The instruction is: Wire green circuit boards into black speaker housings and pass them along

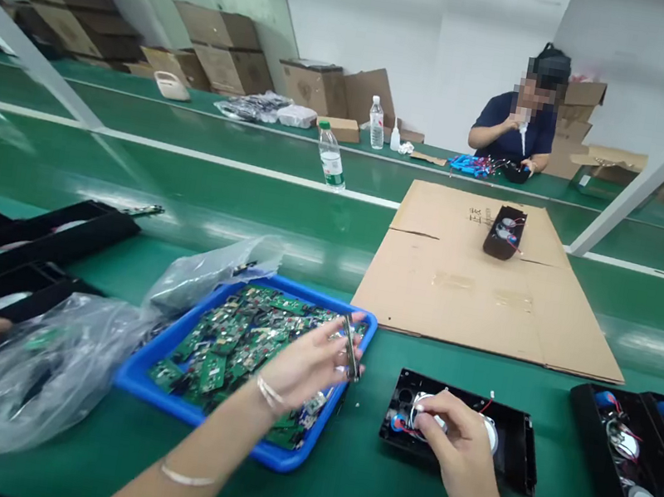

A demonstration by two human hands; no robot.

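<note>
- Green, narrow and stiff-looking, the circuit board was in our left hand, at six o'clock from the middle of the view, above the one o'clock end of the blue plastic rectangular tray heaped with small green boards.
- We judged that board to be light and rigid, smooth enough to slide, with parts that could break; its long bare edges seemed the best place to take hold, clear of anything soldered.
- Our left fingers were outstretched and loosely closed around it; blur kept us from telling which tips pressed. The forearm, banded in white at the wrist, slanted toward one o'clock across the tray.
- Between four and five o'clock lay the open black plastic oblong housing, its two silver round discs partly covered by our right hand.
- We reckoned the housing stiff and steady, best held by its outer walls, since the thin red wire looked easy to snag.
- Our right thumb and forefinger nearly met over the disc at nine o'clock inside it; we could not tell whether they pinched anything. The other fingers curled, and that forearm pointed between ten and eleven o'clock.
</note>
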